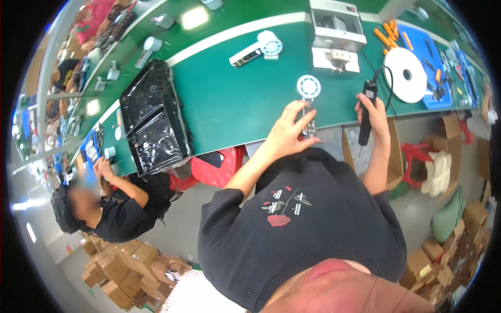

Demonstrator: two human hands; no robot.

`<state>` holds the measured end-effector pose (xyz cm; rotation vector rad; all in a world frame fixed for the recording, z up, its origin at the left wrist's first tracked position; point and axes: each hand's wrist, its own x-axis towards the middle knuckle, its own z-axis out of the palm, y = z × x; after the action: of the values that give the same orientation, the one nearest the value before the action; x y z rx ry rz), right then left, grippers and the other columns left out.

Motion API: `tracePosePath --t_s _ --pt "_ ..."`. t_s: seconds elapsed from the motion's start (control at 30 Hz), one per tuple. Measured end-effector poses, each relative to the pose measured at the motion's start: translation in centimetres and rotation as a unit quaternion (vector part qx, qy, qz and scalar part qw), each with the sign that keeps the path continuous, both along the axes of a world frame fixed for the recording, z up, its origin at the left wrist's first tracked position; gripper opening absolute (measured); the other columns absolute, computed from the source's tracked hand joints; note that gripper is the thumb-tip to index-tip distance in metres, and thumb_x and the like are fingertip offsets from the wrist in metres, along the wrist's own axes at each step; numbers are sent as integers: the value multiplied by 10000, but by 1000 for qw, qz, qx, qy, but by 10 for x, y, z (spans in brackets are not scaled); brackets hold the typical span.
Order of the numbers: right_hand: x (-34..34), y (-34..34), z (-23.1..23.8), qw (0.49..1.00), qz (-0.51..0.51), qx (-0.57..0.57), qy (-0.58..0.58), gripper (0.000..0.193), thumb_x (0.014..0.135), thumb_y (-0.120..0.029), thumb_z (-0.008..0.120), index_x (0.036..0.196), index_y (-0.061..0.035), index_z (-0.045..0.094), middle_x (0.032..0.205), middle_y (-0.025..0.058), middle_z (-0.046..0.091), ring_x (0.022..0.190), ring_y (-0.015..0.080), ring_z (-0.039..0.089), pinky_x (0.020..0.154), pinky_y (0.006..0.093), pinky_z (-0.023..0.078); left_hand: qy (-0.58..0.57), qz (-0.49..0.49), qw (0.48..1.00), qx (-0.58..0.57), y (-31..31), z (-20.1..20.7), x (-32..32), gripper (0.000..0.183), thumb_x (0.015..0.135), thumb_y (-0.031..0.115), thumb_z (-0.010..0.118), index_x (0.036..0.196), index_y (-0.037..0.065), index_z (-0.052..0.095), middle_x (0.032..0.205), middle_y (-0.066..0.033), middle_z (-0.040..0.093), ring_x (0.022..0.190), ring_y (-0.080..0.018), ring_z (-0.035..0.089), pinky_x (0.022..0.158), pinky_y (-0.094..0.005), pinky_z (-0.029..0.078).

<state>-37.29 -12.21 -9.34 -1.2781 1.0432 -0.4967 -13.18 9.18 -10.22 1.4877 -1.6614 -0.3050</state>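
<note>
A small handheld fan (308, 86) with a round white and pale blue head is at the near edge of the green bench. My left hand (286, 128) grips its handle, whose inner parts look exposed between my fingers. My right hand (377, 117) is closed around a black electric screwdriver (369, 94), with its thin bit pointing down past the bench edge and a cord running from its top. The bit is apart from the fan. Farther off lies a second fan (270, 43), its white handle pointing left with inner parts showing.
A grey-white machine (337, 31) stands at the back. Right of it are a white reel (405, 75), orange cylinders (385, 37) and a blue tray (443, 96) of parts. A black plastic-lined bin (156, 122) stands left, near a co-worker (120, 208). Stools (218, 166) and cartons stand below.
</note>
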Motion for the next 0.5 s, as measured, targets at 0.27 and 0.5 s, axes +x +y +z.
tracePosePath --t_s 0.27,0.5 --pt "2 2 1 1000 -14 15 -6 343 1044 -333 719 1107 3 692 789 47 682 559 98 607 517 264 481 14 21 1000 9 0 -10 -3 744 716 282 979 1379 83 704 1492 -243 543 1359 -419 573 1117 -501 513" --pt "1 1 -1 1000 -4 14 -3 305 1067 -318 684 1142 -23 696 815 54 682 565 98 600 519 260 482 34 21 999 33 2 -10 -3 679 772 263 942 1375 67 700 1507 -253 512 1351 -417 583 1114 -489 541"
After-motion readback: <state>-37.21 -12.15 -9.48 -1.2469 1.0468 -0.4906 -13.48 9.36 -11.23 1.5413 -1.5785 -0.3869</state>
